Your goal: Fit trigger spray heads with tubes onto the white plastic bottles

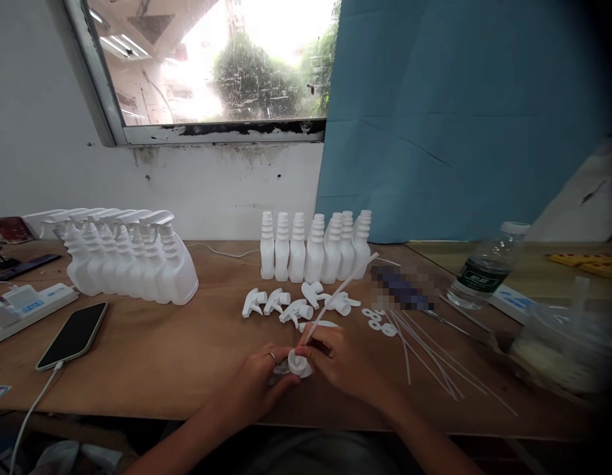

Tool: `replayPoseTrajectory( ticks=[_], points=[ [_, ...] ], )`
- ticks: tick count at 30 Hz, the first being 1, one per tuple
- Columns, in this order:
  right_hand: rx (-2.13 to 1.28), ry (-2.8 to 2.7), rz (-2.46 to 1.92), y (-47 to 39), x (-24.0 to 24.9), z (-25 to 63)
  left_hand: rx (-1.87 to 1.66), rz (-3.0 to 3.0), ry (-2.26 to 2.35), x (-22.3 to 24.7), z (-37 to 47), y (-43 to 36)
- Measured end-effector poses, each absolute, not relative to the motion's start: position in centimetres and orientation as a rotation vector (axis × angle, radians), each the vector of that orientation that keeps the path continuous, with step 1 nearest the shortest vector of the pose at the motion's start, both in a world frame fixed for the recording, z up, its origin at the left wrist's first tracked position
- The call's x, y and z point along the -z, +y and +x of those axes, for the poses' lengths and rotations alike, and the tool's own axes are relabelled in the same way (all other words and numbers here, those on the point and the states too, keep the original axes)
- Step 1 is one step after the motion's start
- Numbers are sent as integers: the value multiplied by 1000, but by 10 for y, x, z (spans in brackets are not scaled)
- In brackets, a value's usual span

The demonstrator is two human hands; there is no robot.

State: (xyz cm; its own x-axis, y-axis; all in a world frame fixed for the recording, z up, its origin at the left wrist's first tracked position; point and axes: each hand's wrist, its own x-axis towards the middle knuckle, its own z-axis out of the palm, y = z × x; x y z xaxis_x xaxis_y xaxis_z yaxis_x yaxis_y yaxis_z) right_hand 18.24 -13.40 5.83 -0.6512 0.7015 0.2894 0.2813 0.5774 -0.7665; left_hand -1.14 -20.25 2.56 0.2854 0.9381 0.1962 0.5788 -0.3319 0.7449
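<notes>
Near the table's front edge my left hand point(266, 376) is closed round a white trigger spray head point(298, 363), its threaded collar facing up. Pinched in my right hand point(330, 356) is a thin white plastic tube point(341, 287), slanting up to the right with its lower end at the collar. Whether that end sits inside the collar I cannot tell. Just beyond my hands lie several loose trigger spray heads point(276, 301). White ring gaskets point(375, 323) and more thin tubes point(434, 356) are spread to the right of my right hand.
Open-necked white bottles point(298, 247) stand in a row at the back. Bottles fitted with spray heads point(132, 257) stand at left, behind a phone point(72, 334) and a power strip point(33, 307). On the right are a water bottle point(486, 270), a plastic container point(558, 356) and a screwdriver-like tool point(457, 323).
</notes>
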Motion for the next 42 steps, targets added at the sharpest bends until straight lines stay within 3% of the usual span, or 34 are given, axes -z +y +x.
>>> replayPoseTrajectory(
  ticks=[14, 22, 30, 34, 37, 39, 42],
  points=[
    [-875, -2252, -780, -140, -55, 173, -882, 2026, 1364, -20, -12, -201],
    [-1172, -2025, -709, -136, -51, 178, -993, 1904, 1329, -27, -7, -203],
    [-38, -2334, -395, -142, -70, 216, -1016, 1654, 1273, -60, -1, -196],
    [203, -2263, -280, -138, -78, 228, -972, 1842, 1079, -88, 4, -175],
    [96, -2057, -351, -136, -79, 239, -1090, 1866, 996, -107, -10, -132],
    [-76, -1819, -453, -138, -81, 245, -1454, 1773, 1328, -114, -27, -92],
    [-263, -1385, -489, -143, -93, 253, -1626, 1640, 1550, -108, -54, -31]
  ],
)
